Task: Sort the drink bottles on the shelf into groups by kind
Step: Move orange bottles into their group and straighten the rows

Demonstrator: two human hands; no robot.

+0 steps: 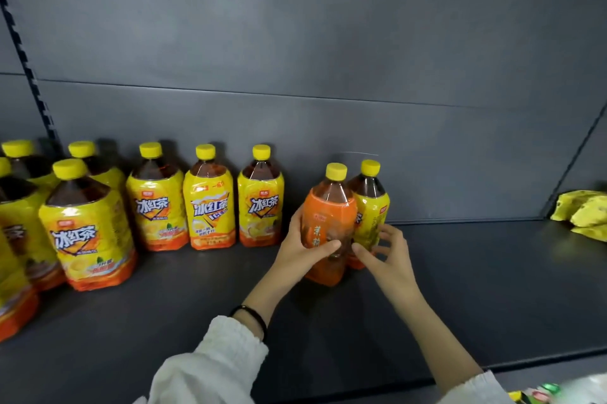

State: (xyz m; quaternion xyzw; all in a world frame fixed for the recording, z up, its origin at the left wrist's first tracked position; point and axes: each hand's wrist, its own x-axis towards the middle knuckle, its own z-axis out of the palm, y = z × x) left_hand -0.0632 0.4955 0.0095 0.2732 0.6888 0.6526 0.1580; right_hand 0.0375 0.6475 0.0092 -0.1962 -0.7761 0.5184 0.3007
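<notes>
Orange bottle (pixel 329 206) in left hand (pixel 302 249)

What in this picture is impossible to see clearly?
Head view:
- orange-label bottle: label text partly covered by the left hand, blurred.
- yellow-label bottle behind it: front hidden by the orange one.
- leftmost bottle: cut by the left edge.
- right hand: holding or only touching, unclear.

I see orange-label bottle (pixel 328 226) upright, gripped in left hand (pixel 303 250) | yellow-label bottle (pixel 372 206) upright behind, by right hand (pixel 386 255) | yellow-label group (pixel 210 203) standing left.
</notes>
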